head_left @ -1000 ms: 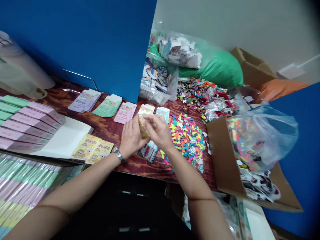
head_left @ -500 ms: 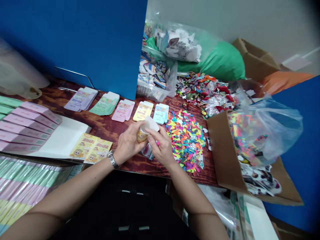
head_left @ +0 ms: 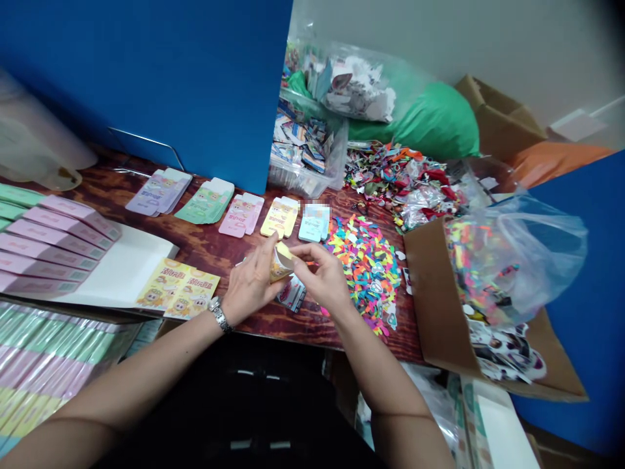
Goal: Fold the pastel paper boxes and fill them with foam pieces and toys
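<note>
My left hand point(head_left: 251, 281) is closed round a small yellow card box point(head_left: 280, 268), held tilted above the table. The fingers of my right hand point(head_left: 327, 281) pinch at the flap on the box's upper end. Below the hands lies a small printed packet point(head_left: 293, 294), partly hidden by them. Just right of my right hand spreads a pile of small bright-coloured pieces point(head_left: 364, 267). Behind the hands stand flat card box stacks: purple point(head_left: 155, 194), green point(head_left: 208, 202), pink point(head_left: 239, 216), yellow point(head_left: 278, 218) and light blue point(head_left: 312, 225).
Two yellow printed boxes point(head_left: 178, 288) lie at left, by a white carton point(head_left: 141, 257) holding pink boxes point(head_left: 58, 241). A cardboard box point(head_left: 437, 293) with bagged pieces stands right. Behind are a clear bin point(head_left: 336, 156), mixed trinkets point(head_left: 395, 172) and a blue panel point(head_left: 195, 85).
The white inner side of the box's flap no longer faces up; its yellow side shows, folded over toward the opening. My right hand has shifted slightly right and up.
</note>
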A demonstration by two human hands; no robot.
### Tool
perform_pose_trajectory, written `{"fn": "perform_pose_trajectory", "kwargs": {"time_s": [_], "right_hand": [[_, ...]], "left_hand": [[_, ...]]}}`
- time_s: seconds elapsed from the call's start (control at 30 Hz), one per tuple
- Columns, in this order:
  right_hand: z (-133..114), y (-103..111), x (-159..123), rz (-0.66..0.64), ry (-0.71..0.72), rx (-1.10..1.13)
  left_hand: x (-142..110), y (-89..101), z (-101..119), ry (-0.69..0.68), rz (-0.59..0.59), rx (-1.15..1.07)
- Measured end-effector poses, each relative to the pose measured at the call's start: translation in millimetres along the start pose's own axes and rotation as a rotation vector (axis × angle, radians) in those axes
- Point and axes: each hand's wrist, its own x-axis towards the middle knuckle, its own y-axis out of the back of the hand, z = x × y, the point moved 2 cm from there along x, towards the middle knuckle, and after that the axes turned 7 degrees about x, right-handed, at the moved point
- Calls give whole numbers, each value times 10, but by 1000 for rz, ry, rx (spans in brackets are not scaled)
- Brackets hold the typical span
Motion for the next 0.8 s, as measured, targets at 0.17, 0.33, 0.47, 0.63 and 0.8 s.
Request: {"fn": "perform_pose_trajectory", "kwargs": {"time_s": [0.17, 0.33, 0.47, 0.63, 0.8], "right_hand": [[-107, -85, -113, 37, 269, -267], [-60, -281, -300, 119, 403, -355], [117, -264, -289, 88, 314, -245], [335, -4, -83, 349, -86, 259], [324, -141, -84, 181, -261, 578]], "left_hand": [[18, 22, 32, -10, -28, 259], [44, 50, 98, -17, -81, 411], [56, 79, 68, -57, -101, 398], [104, 185, -82, -263, 96, 18], [113, 45, -117, -155, 64, -578]]}}
